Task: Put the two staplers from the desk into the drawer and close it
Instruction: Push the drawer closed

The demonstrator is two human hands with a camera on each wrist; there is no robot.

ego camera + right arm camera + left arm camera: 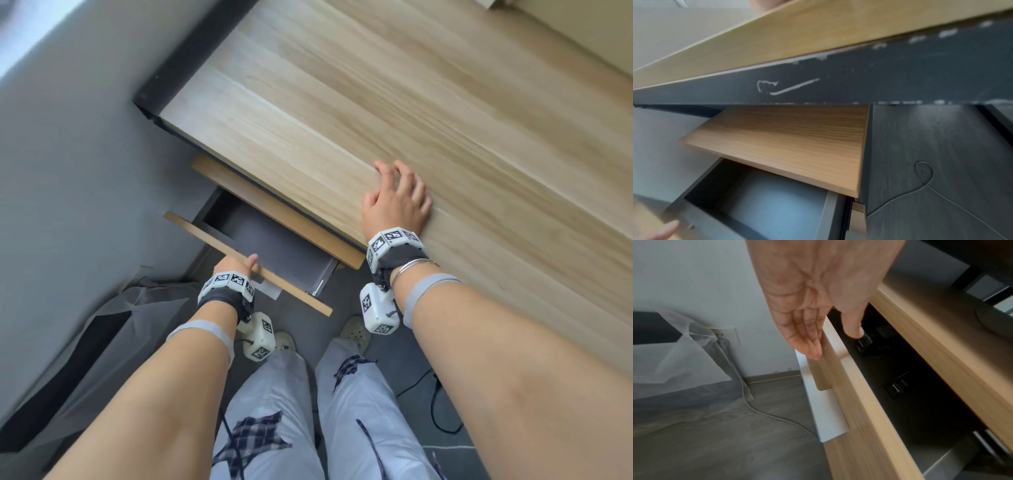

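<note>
1. Left hand on drawer front panel: straight fingers outside, thumb over top edge.
2. Two dark staplers inside the half-open drawer.
3. Right hand lying on desk edge, fingers loosely spread.

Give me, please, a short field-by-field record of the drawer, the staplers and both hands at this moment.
drawer: part open, below the desk
drawer front: wooden, held at its top edge
staplers: two dark items lie inside the drawer, likely the staplers; too dim to confirm
left hand: fingers straight on the front's outer face, thumb over the top edge
right hand: rests on the desk edge, holding nothing
desk top: no stapler in view
</note>
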